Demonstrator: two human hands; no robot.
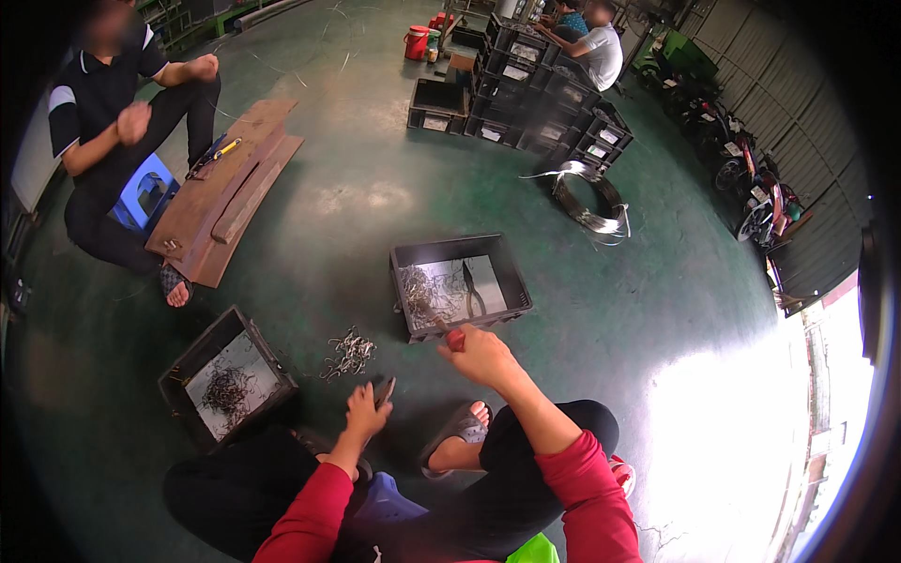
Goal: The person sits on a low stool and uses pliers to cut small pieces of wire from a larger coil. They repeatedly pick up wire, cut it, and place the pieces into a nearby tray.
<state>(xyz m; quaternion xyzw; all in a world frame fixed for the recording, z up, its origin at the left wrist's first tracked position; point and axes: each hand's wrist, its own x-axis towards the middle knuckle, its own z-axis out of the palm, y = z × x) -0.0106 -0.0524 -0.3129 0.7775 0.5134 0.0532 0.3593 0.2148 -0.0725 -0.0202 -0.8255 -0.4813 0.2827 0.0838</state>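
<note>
My right hand is closed round a tool with a red handle; its far end is blurred over the near rim of a black crate. Inside that crate lie small bent wire pieces and dark-handled pliers. My left hand, lower and to the left, grips a dark metal tool whose kind I cannot make out. Just beyond it, a heap of bent metal hooks lies on the floor. Another black crate, left of my left hand, holds darker wire pieces.
A person sits at far left on a blue stool beside brown boards. Stacked black crates and a wire coil stand farther off. Two people sit behind the crates. Motorbikes line the right wall.
</note>
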